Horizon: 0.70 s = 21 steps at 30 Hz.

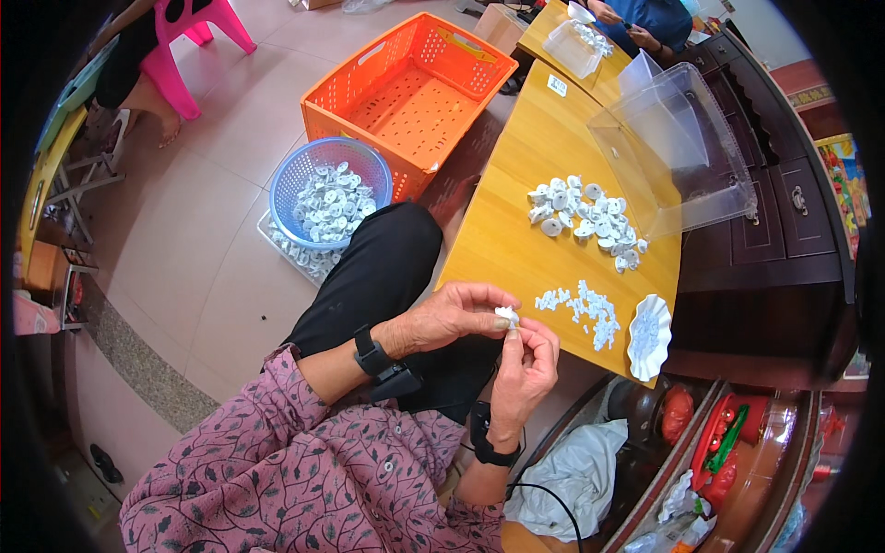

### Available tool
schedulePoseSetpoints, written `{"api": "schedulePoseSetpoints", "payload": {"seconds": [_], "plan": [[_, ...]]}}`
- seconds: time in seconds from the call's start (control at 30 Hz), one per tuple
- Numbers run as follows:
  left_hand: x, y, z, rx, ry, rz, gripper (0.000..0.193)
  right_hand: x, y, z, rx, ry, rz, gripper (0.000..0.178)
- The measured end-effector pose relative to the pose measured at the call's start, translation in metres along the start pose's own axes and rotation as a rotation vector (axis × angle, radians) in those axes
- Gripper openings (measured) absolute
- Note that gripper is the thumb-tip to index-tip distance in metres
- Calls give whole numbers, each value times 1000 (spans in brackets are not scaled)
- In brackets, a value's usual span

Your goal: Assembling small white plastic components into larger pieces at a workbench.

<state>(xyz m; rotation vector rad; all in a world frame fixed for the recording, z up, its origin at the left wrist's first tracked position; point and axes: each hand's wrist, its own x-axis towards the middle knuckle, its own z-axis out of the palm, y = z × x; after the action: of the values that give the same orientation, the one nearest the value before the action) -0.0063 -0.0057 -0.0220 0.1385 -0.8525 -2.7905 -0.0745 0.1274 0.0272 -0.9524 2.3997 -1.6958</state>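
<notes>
Over the near edge of the table, my left hand [450,317] pinches a small white plastic part [506,314] between thumb and fingers. My right hand [527,370] meets it from below, its thumb and fingertips pressed together against the part's underside. Whatever those right fingers grip is too small to make out. Just right of my hands, tiny white pieces [592,311] lie scattered on the yellow tabletop [498,221]. Beyond them sits a heap of round white plastic parts [590,214]. A white scalloped dish [636,353] at the table's right edge holds more tiny pieces.
A clear plastic box [728,138] stands at the table's right side, before a dark cabinet [774,212]. Left of my knee, a blue basket [280,205] holds white parts, with an orange crate [318,124] behind it. Another person's hands [636,35] work at the far end.
</notes>
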Motion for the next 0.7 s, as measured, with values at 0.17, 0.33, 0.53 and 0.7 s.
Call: {"api": "schedulePoseSetpoints", "payload": {"seconds": [0.17,0.33,0.53,0.7], "plan": [[-1,0,-3,22,-13,-30,31,1,0,2,13,1,4,6],[0,2,-4,44,-18,-54,33,2,-1,4,40,-2,20,5],[-2,5,-2,52,-54,-105,37,3,-10,4,84,1,47,6],[0,4,-7,-176,-87,-111,39,1,-6,2,25,16,35,9]]}}
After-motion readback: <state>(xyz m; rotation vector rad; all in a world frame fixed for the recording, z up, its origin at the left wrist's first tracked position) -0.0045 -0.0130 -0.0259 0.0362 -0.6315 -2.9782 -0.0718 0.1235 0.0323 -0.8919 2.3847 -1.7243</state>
